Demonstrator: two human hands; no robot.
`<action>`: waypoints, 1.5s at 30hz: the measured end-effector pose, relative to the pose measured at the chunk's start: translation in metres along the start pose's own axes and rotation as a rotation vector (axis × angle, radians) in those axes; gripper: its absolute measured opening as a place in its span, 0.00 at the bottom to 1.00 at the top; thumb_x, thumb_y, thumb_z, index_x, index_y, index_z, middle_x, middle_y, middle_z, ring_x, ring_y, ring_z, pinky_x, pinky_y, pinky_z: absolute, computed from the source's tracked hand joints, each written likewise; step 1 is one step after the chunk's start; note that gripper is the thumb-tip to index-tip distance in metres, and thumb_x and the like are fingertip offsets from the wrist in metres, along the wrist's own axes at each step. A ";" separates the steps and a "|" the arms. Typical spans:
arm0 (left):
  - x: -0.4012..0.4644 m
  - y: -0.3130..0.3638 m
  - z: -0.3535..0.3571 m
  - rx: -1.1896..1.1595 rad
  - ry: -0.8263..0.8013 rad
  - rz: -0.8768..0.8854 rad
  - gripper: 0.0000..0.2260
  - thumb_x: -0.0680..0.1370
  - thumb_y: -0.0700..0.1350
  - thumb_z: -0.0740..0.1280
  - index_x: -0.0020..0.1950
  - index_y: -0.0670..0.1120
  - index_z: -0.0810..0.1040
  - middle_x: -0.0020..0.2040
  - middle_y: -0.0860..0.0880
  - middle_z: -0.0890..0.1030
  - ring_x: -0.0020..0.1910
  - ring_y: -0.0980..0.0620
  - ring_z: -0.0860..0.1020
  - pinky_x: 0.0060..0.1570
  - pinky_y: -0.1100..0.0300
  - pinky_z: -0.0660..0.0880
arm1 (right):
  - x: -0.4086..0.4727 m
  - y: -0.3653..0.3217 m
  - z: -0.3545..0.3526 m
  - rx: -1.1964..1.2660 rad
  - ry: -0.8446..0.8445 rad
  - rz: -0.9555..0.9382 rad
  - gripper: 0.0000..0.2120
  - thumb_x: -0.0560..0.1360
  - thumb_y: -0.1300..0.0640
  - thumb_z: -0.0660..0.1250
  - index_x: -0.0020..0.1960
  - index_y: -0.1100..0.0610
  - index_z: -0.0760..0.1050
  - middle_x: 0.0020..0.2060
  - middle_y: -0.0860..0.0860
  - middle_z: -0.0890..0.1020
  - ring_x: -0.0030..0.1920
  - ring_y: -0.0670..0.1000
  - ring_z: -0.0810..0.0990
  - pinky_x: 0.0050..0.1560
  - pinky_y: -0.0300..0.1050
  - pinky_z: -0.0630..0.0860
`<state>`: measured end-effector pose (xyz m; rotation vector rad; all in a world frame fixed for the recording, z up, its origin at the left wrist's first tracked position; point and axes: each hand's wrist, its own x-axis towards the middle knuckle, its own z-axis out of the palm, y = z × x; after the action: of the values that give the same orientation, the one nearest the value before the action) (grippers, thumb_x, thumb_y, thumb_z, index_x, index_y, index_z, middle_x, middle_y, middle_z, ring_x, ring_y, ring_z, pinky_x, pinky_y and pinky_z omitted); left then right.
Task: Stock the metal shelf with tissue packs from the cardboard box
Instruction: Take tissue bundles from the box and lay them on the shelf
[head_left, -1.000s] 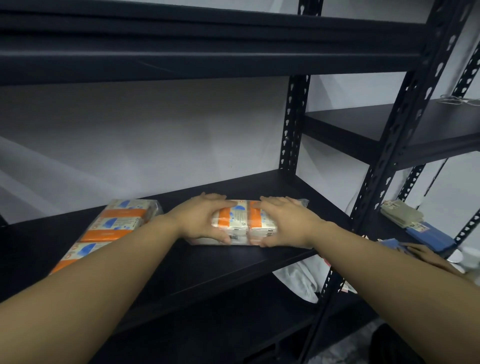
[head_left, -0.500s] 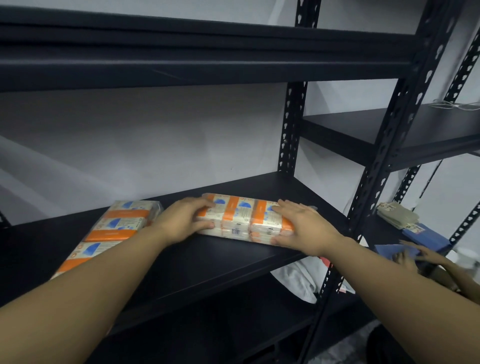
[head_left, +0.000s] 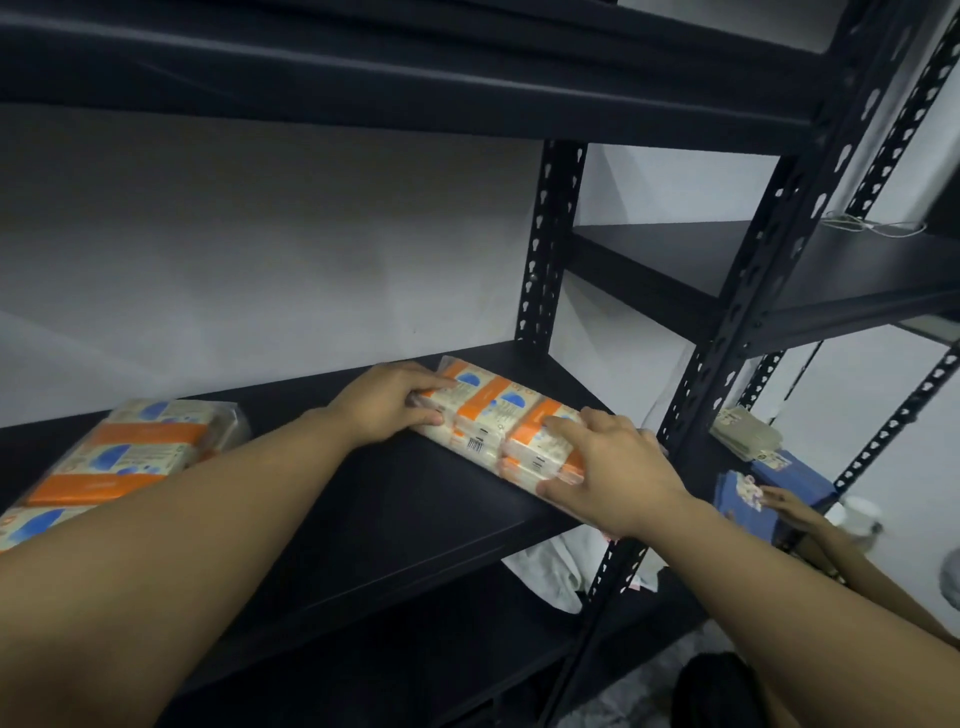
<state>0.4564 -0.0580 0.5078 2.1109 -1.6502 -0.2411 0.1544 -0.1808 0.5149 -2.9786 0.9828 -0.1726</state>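
An orange-and-white tissue pack (head_left: 493, 415) lies on the black metal shelf (head_left: 415, 514), near its right end, slanted from the back towards the front corner. My left hand (head_left: 387, 402) grips its far left end, fingers on top and thumb on the side. My right hand (head_left: 608, 467) holds the near right end, fingers spread over the top and thumb against the front side. A second tissue pack (head_left: 119, 457) lies flat on the same shelf at the left. The cardboard box is out of view.
A black upright post (head_left: 717, 374) stands right beside my right hand. Another person's hand (head_left: 784, 504) reaches to blue packets (head_left: 779, 478) on the neighbouring shelf at the right. White cloth (head_left: 545, 571) lies below. The upper shelf board (head_left: 415, 88) hangs overhead.
The pack has turned from lying across to slanting towards the shelf's right corner and slid right. My hands moved apart to its two ends. The other person's hand moved on the right shelf.
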 end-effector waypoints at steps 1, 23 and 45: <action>0.004 0.000 0.000 0.005 -0.009 0.013 0.25 0.78 0.52 0.75 0.75 0.60 0.75 0.73 0.54 0.75 0.62 0.58 0.74 0.65 0.59 0.69 | 0.002 0.001 -0.002 -0.006 -0.006 -0.005 0.38 0.73 0.29 0.65 0.79 0.38 0.58 0.78 0.51 0.65 0.75 0.57 0.65 0.74 0.60 0.63; -0.068 -0.003 0.049 0.052 0.081 -0.355 0.31 0.83 0.63 0.61 0.82 0.49 0.64 0.84 0.48 0.59 0.83 0.49 0.56 0.82 0.50 0.47 | 0.069 -0.041 0.010 0.066 -0.048 -0.168 0.35 0.80 0.44 0.66 0.83 0.41 0.55 0.83 0.48 0.57 0.83 0.55 0.55 0.80 0.67 0.52; -0.068 -0.004 0.048 0.018 0.116 -0.368 0.30 0.81 0.63 0.64 0.80 0.51 0.69 0.83 0.51 0.61 0.82 0.53 0.57 0.81 0.55 0.48 | 0.143 -0.038 0.014 0.041 -0.069 0.106 0.32 0.79 0.46 0.66 0.80 0.41 0.60 0.78 0.52 0.66 0.77 0.60 0.64 0.74 0.67 0.60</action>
<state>0.4222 -0.0038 0.4548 2.3835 -1.1953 -0.2117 0.2924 -0.2357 0.5171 -2.8660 1.1118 -0.0884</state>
